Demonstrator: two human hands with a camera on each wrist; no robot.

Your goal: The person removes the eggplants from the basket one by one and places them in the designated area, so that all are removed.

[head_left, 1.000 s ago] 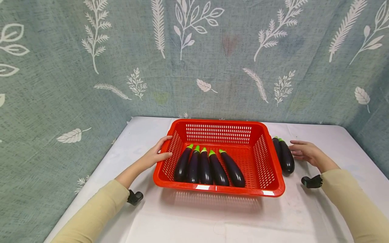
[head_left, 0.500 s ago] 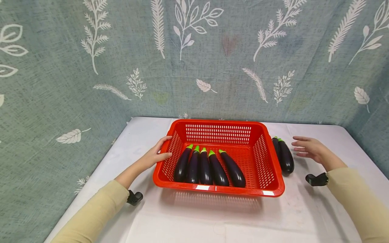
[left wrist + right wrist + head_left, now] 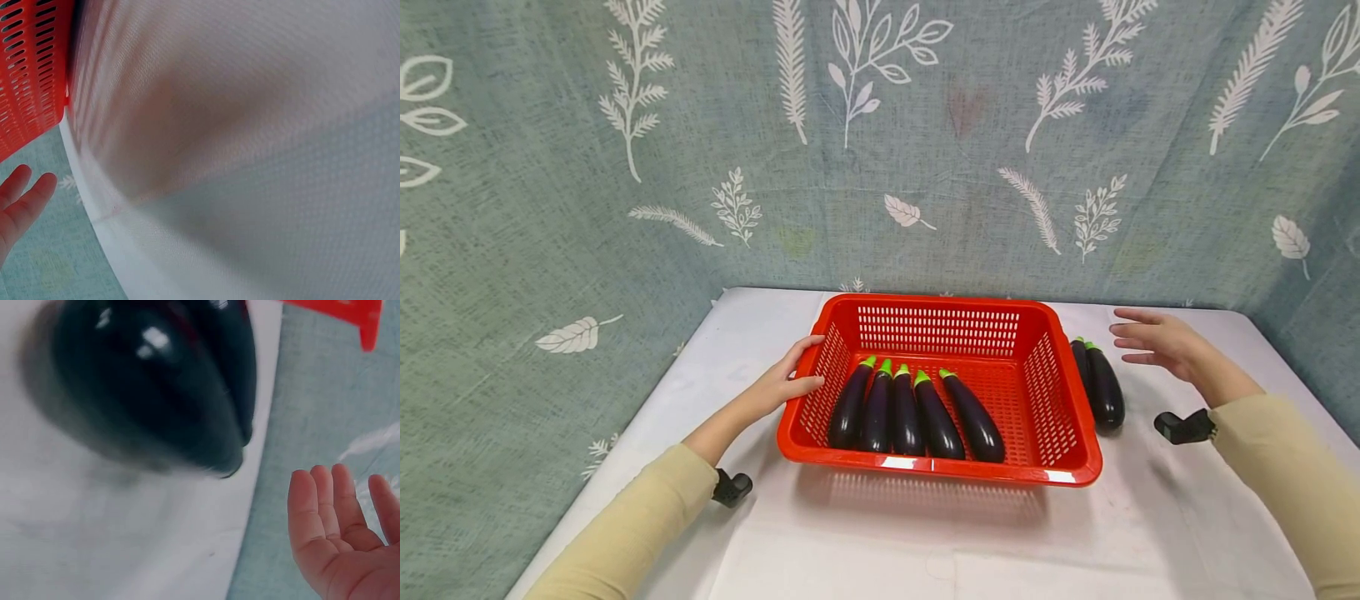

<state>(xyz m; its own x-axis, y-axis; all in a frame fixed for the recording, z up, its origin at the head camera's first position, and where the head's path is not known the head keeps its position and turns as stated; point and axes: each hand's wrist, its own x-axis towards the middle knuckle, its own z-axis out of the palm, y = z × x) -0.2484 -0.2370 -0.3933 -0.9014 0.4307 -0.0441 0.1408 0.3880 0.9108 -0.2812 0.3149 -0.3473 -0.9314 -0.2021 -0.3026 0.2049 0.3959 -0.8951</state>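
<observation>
A red plastic basket stands on the white table. Several dark purple eggplants with green stem ends lie side by side in its left and middle part. My left hand rests at the basket's left rim, thumb and fingers spread; the left wrist view shows two fairly straight fingers close to the basket wall. Outside the basket's right wall, 2 more eggplants lie together. Above and right of them my right hand is held with fingers extended, holding nothing. In the right wrist view it is apart from them.
A white cloth covers the table. Behind and to the left hangs a grey-green curtain with white leaf prints. Each wrist carries a small black device.
My right hand has drawn back from the eggplants outside the basket and moved up, toward the back of the table. The left hand and the basket stay where they were.
</observation>
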